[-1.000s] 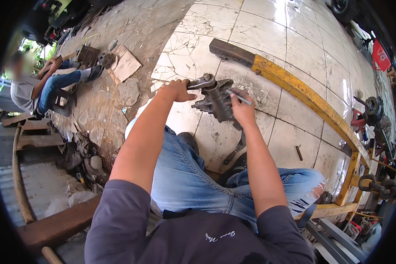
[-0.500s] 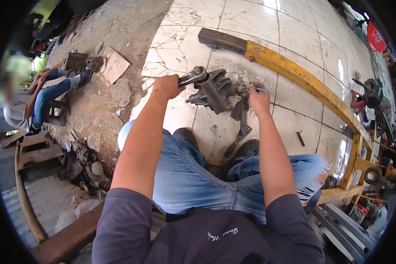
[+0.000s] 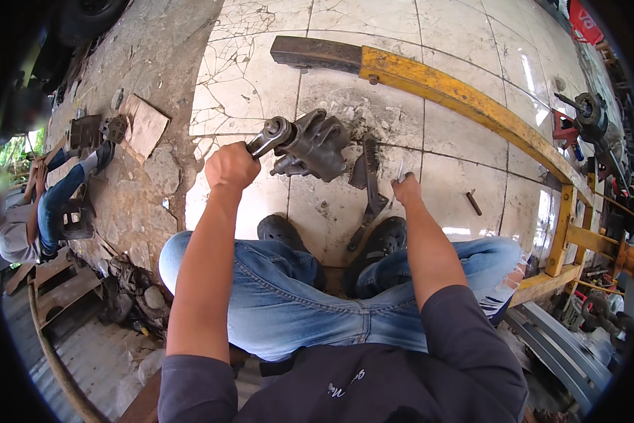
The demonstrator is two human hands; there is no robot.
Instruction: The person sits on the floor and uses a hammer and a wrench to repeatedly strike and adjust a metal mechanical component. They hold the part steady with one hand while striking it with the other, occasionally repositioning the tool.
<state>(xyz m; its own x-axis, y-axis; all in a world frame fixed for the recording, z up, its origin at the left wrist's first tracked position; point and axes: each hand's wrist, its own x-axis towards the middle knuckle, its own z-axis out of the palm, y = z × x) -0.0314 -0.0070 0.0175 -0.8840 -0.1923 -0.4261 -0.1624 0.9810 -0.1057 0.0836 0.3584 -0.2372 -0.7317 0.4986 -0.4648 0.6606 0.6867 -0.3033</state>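
My left hand (image 3: 232, 169) is wrapped round a short metal lever arm (image 3: 266, 138), whose round end joins a grey cast-metal housing (image 3: 318, 144). The housing looks like a steering gearbox and is tilted over the tiled floor; I cannot tell whether it touches the tiles. My right hand (image 3: 406, 190) is closed on a slim, pale metal tool (image 3: 401, 170) that points away from me; its exact kind is unclear. Between the housing and my right hand, a long dark flat bar (image 3: 371, 173) lies on the tiles, with a dark wedge-shaped piece (image 3: 358, 173) beside it.
A yellow steel frame (image 3: 465, 106) curves across the far side and down the right. A small rusty rod (image 3: 474, 204) lies on the tiles. Dirt and crumbs lie beyond the housing. At left, another person sits near a cardboard piece (image 3: 143, 125).
The whole view has shifted. My right hand has drawn back toward me, away from the dark bar's far end. My left hand keeps its hold on the lever arm, and the housing has turned slightly.
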